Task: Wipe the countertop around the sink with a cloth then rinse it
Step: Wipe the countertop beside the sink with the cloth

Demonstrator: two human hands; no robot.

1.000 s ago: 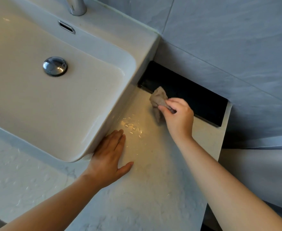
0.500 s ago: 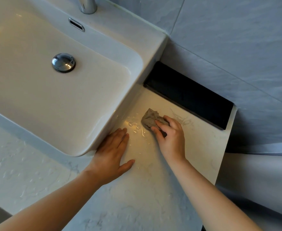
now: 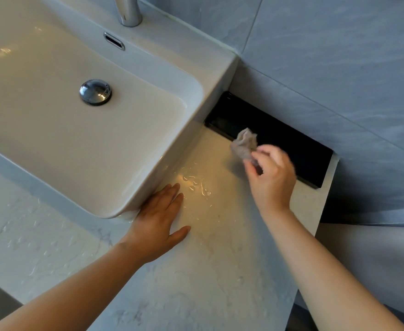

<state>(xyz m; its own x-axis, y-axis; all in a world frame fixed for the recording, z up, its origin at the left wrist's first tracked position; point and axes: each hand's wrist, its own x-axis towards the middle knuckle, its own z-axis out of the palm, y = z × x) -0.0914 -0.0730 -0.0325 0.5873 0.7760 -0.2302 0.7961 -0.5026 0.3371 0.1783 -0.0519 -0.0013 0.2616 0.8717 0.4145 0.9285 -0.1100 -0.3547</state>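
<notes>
**Cloth swung back to the far edge, puddle still waiting**

On the left, the sink (image 3: 148,75) sat raised on the marble surface (image 3: 196,283), beads of water scattered on the stone in front of it. My left hand (image 3: 159,220) lay flat and empty, fingers together, pressed to the surface against the basin's front corner, just where it had been half a second before. Just beyond its fingertips a small puddle (image 3: 196,185) was glinting, unwiped as far as I could see. Further right, my right hand (image 3: 271,177) was pinching the crumpled grey cloth (image 3: 244,144), blurred with motion. Half a second earlier that cloth had been down beside the puddle; it had since swept back up to the black strip (image 3: 279,137) at the wall. I judged the wiping only partly done, with rinsing yet to come.
</notes>
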